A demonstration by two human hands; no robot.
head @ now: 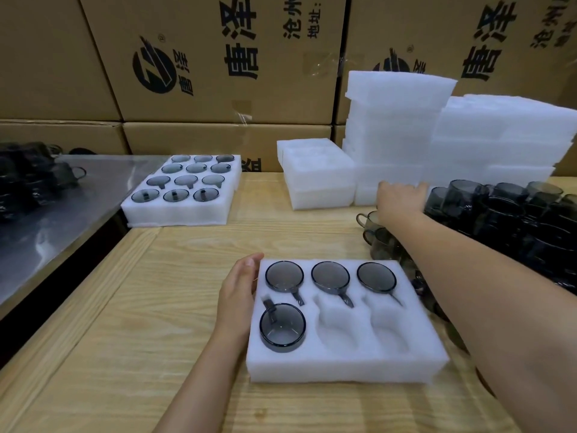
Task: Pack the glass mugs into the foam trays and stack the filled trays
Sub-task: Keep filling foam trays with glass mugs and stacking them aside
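A white foam tray (343,367) lies on the wooden table right in front of me. Three smoky glass mugs (330,275) fill its back row and one more mug (282,326) sits in the front left pocket. The two other front pockets (362,329) are empty. My left hand (239,295) rests flat against the tray's left side with relaxed fingers. My right hand (401,198) reaches far back right, above a loose mug (370,218) at the foot of the foam stack. Its fingertips are hidden.
A heap of loose dark mugs (505,214) covers the table's right side. A filled tray (175,214) sits at the far left, by a metal table (62,214). Empty foam trays (321,182) and taller foam stacks (393,120) stand against cardboard boxes (218,73).
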